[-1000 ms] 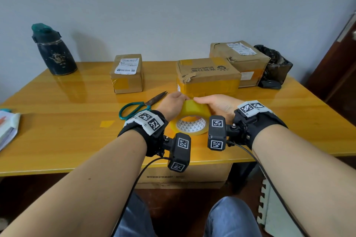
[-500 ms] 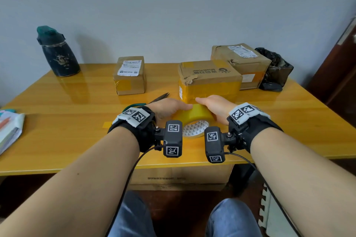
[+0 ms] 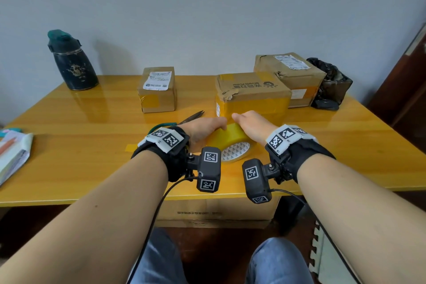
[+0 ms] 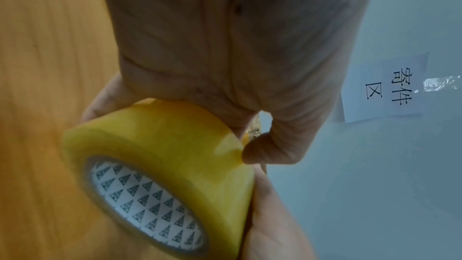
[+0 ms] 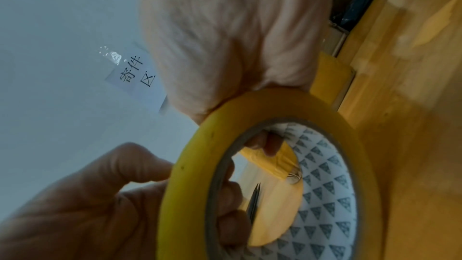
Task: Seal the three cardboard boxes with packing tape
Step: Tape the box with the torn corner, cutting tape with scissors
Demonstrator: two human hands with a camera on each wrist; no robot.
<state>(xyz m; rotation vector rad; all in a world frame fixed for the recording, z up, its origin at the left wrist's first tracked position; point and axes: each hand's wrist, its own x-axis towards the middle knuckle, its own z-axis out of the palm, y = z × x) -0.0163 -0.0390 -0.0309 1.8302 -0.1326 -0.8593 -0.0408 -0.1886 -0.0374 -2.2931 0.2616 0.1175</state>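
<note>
Yellow tape (image 3: 232, 139) gripped by left hand (image 3: 202, 128) and right hand (image 3: 252, 125), fingers curled round roll | shifted closer to middle box (image 3: 252, 97), just before it | application about to begin, probably

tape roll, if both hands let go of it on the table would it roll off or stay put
The tape roll is a wide ring held tilted by the left hand and right hand. Released, it would probably flop onto a flat face and stay, though landing on edge it could roll. Its hollow core suggests it is fairly light.
</note>
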